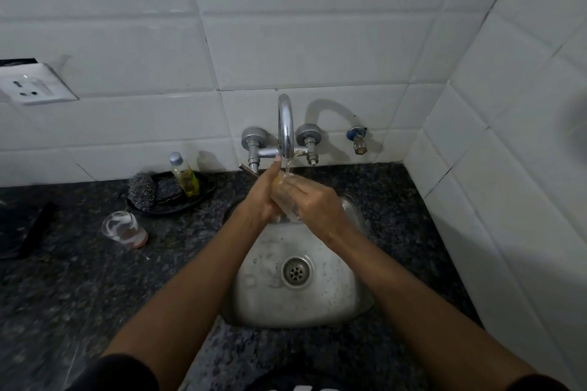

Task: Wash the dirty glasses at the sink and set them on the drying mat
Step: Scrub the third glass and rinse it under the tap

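Note:
Over the steel sink (333, 301), both hands hold a clear glass (286, 200) tilted under the running tap (286, 127). My right hand (317, 203) wraps the glass from the right. My left hand (265, 197) presses against its left side, with something yellow at the fingertips, near the glass mouth. Much of the glass is hidden by fingers. A second glass (124, 228), smeared with foam and with reddish residue at its base, stands on the dark counter left of the sink. A dark mat (25, 228) lies at the far left edge.
A black tray (178, 203) behind the left glass holds a steel scrubber (142, 190) and a small bottle of yellow liquid (185, 174). A wall socket (31, 86) sits upper left. A small valve (359, 140) is right of the tap. Tiled walls close the back and right.

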